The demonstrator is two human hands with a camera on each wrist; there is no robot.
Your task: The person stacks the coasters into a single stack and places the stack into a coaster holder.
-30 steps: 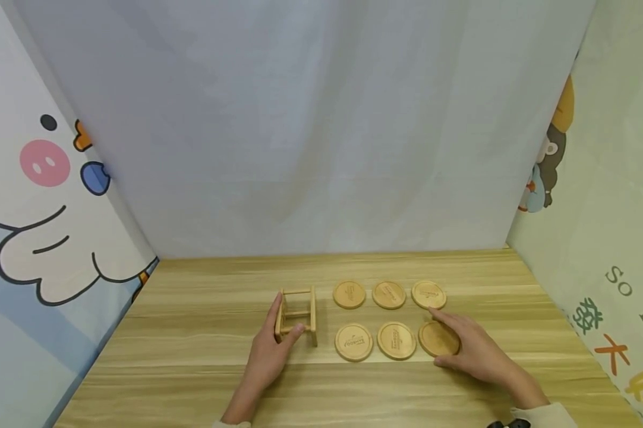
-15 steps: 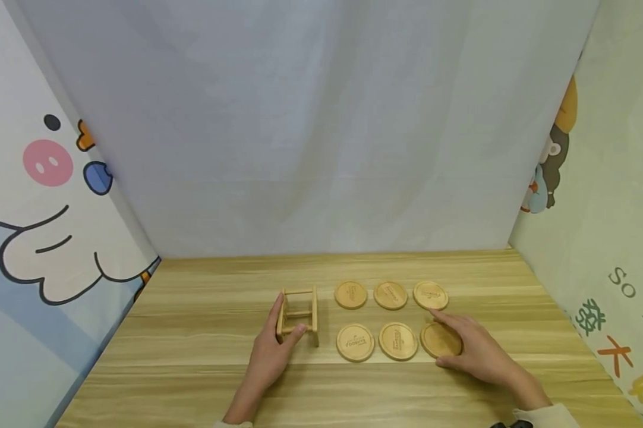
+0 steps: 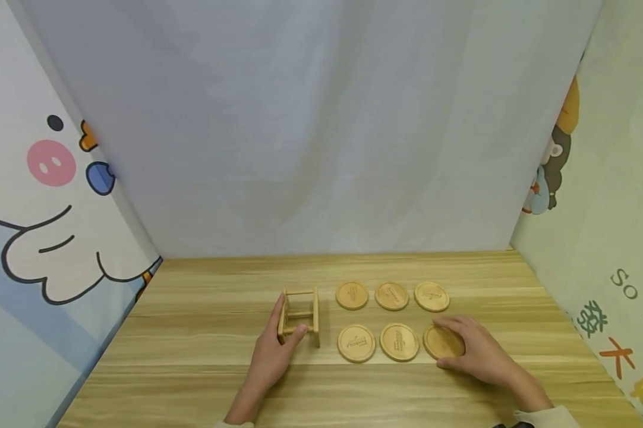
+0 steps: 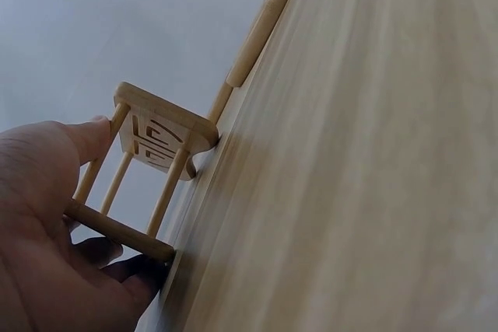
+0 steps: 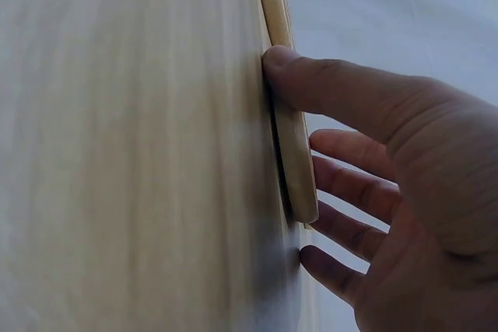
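My left hand [image 3: 270, 351] grips a small wooden coaster holder [image 3: 316, 321], thumb over a front rod and fingers along its left side. In the left wrist view the holder's far side panel [image 4: 148, 110] shows cut-out slots, with round rods joining it to the near panel. On the right, my right hand [image 3: 482, 348] has thumb and fingers around the edge of a round wooden coaster [image 3: 443, 343], whose upper face looks plain. The right wrist view shows that coaster [image 5: 294, 134] slightly tilted, a dark gap under its edge, thumb on the rim.
Several more wooden coasters with engraved lettering lie flat in two rows between the hands, among them a near one [image 3: 399, 342] beside the held coaster and a far one [image 3: 431, 296] behind it. A grey cloth [image 3: 321, 131] hangs behind the wood-grain table [image 3: 214, 309].
My right fingers have drawn back from the far right coaster, and the coaster in that hand has shifted slightly right. My left hand and the holder stay in place; the view drifts a little.
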